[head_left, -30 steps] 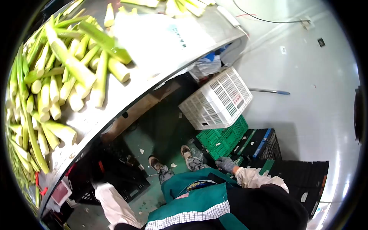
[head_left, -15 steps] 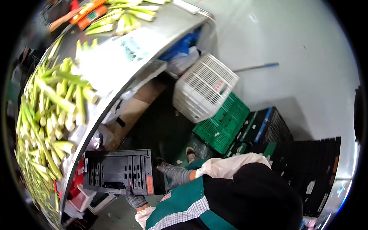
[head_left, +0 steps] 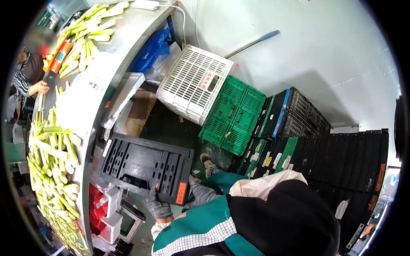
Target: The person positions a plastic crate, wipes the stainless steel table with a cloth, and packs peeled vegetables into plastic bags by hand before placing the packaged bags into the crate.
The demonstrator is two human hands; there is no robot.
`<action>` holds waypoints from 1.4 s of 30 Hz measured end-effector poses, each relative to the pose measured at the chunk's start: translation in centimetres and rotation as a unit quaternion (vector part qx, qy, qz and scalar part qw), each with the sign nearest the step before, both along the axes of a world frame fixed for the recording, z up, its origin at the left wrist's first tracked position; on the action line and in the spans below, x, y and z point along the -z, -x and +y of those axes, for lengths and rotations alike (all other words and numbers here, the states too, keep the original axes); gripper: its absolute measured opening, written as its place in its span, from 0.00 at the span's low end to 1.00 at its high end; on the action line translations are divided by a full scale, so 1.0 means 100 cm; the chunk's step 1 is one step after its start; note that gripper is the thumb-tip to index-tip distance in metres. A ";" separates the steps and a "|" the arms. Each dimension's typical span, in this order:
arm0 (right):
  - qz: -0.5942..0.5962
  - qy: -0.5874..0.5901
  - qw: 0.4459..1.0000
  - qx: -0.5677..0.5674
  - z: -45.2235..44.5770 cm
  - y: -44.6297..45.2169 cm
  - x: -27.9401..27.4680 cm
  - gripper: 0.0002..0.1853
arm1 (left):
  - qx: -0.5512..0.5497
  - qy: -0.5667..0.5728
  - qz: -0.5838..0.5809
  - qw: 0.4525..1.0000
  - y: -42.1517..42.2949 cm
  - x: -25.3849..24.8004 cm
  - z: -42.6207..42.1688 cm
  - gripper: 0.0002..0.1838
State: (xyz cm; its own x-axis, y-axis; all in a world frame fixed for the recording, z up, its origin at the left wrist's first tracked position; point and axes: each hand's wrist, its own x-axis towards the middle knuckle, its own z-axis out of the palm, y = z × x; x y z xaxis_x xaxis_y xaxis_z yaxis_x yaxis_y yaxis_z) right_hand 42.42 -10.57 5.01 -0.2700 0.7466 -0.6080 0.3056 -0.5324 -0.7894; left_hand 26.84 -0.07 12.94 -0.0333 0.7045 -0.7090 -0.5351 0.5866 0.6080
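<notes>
A black plastic crate (head_left: 147, 164), which looks folded flat and has an orange label on one corner, is held in front of my body beside the table. My left hand (head_left: 158, 205), in a grey knit glove, is closed on its lower edge, with the fingertips reaching over the rim. My right hand (head_left: 204, 195), gloved the same way, is at the crate's right end by the orange label. Its fingers are partly hidden behind the crate, and it seems to grip that end.
Cut green-white stalks (head_left: 55, 166) lie on the long metal table (head_left: 121, 45) at left. A white crate (head_left: 194, 81), a green crate (head_left: 232, 115) and stacked black crates (head_left: 337, 166) stand along the wall. A long-handled tool (head_left: 252, 45) leans there. Another person's hand (head_left: 40, 88) is across the table.
My view has swung, so the table has shifted left and more of the stacked crates shows. The black crate has tilted and come nearer my right hand.
</notes>
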 end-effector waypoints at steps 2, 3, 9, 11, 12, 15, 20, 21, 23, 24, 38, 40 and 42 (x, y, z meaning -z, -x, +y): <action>0.016 -0.001 0.994 0.106 -0.012 0.008 0.012 0.50 | 0.040 -0.017 -0.027 0.999 -0.014 -0.004 -0.002 0.14; 0.029 -0.012 0.985 0.172 -0.014 0.013 0.013 0.50 | 0.050 -0.015 -0.044 0.998 -0.026 -0.012 -0.001 0.14; 0.422 -0.121 0.749 0.495 0.003 -0.017 -0.105 0.43 | 0.177 -0.085 -0.114 0.974 -0.082 -0.080 -0.011 0.13; 0.583 -0.109 0.567 0.572 0.008 -0.026 -0.121 0.38 | 0.227 -0.134 -0.135 0.955 -0.098 -0.095 -0.006 0.13; 0.648 -0.095 0.463 0.596 0.007 -0.032 -0.130 0.36 | 0.253 -0.171 -0.129 0.944 -0.112 -0.104 -0.004 0.13; -0.048 -0.337 0.769 0.541 0.000 -0.076 -0.167 0.27 | 0.287 -0.401 -0.121 0.861 -0.166 -0.120 0.009 0.13; 0.102 -0.233 0.737 0.626 0.042 -0.212 -0.251 0.15 | 0.547 -0.515 0.054 0.658 -0.299 -0.166 0.083 0.24; 0.120 -0.202 0.730 0.642 0.046 -0.251 -0.240 0.11 | 0.525 -0.592 0.230 0.566 -0.294 -0.184 0.087 0.27; 0.159 -0.166 0.718 0.657 0.063 -0.307 -0.232 0.06 | 0.345 -0.682 0.403 0.503 -0.263 -0.182 0.107 0.37; 0.179 -0.153 0.708 0.665 0.070 -0.322 -0.232 0.04 | 0.156 -0.700 0.521 0.463 -0.236 -0.169 0.122 0.38; -0.103 0.040 0.780 0.616 0.214 -0.610 -0.004 0.16 | 0.170 -0.084 -0.156 0.969 -0.149 0.053 0.159 0.28; -0.493 0.011 0.843 0.217 0.218 -0.625 -0.009 0.17 | 0.258 -0.133 0.124 0.949 -0.176 0.031 0.159 0.23; -0.550 -0.038 0.806 0.218 0.212 -0.645 0.000 0.19 | 0.272 -0.095 0.219 0.932 -0.188 0.054 0.163 0.25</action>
